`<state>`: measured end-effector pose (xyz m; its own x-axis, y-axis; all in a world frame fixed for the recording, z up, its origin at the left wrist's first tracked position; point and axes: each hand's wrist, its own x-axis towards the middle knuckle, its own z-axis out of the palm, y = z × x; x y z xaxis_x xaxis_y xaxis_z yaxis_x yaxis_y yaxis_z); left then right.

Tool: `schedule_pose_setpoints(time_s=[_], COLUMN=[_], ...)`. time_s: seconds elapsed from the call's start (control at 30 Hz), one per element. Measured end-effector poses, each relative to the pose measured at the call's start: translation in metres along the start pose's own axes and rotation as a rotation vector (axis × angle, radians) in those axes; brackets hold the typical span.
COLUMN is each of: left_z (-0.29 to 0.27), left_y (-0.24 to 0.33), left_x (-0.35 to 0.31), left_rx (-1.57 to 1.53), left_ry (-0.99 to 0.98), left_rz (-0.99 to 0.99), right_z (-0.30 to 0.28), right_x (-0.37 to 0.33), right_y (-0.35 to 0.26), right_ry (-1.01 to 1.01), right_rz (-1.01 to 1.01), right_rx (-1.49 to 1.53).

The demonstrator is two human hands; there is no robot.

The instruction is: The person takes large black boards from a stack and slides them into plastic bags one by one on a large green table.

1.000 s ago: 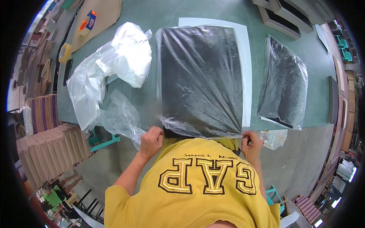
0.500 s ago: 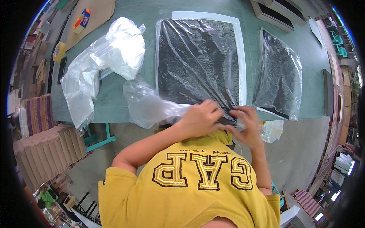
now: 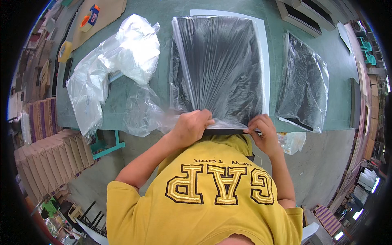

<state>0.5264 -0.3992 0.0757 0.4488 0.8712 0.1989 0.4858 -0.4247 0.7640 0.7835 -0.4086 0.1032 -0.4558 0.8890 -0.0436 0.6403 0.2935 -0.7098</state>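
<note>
In front of me on the table lies a flat black panel (image 3: pixel 222 131) inside a clear plastic bag (image 3: pixel 216 61). Its film is drawn into long creases that run toward my left hand (image 3: pixel 191 125). That hand is closed, pinching the gathered film at the near edge. My right hand (image 3: pixel 263 130) is closed at the near right corner, fingers curled over film and panel edge; exactly what they grip is partly hidden. A strip of black shows uncovered between both hands. Under the panel, a white sheet (image 3: pixel 266 69) sticks out at the far and right sides.
Crumpled clear plastic bags (image 3: pixel 136 45) lie to the left. A second wrapped black panel (image 3: pixel 303 81) rests at the right. Farther left are a tape dispenser (image 3: pixel 90 18) on brown cardboard (image 3: pixel 110 12) and a yellow tape roll (image 3: pixel 64 52). Black-topped pieces (image 3: pixel 300 18) stand at the far right.
My left hand has moved left, away from the right hand, pulling the film into fanned creases. The right hand has shifted slightly down to the corner. More of the black near edge shows.
</note>
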Motion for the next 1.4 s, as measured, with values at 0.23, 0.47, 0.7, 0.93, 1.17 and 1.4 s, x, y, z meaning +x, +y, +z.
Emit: schedule_pose_setpoints(time_s=[0.23,0.47,0.7,0.93,1.17,1.4], left_z=[-0.011,-0.043,-0.037,-0.045,-0.036,-0.03], left_y=[0.002,-0.031,0.005,-0.009,0.001,-0.001], left_x=[0.013,-0.091,-0.093,-0.065,-0.022,-0.001], left_rx=[0.122,0.417,0.063,-0.351,-0.409,-0.244], left_ry=[0.002,0.054,0.019,0.364,0.221,0.153], left_rz=[0.08,-0.19,-0.151,-0.529,-0.496,-0.445], right_z=[0.022,0.032,0.036,-0.048,-0.054,-0.004], right_x=[0.037,0.031,0.013,-0.021,-0.053,-0.042], right_y=[-0.02,-0.014,-0.003,0.008,0.127,0.165], right_ry=[-0.177,-0.241,-0.069,0.766,1.474,1.614], right_rz=[-0.085,-0.077,-0.206,0.313,0.485,0.624], right_rx=[-0.291,-0.468,-0.373,-0.172,1.127,1.407])
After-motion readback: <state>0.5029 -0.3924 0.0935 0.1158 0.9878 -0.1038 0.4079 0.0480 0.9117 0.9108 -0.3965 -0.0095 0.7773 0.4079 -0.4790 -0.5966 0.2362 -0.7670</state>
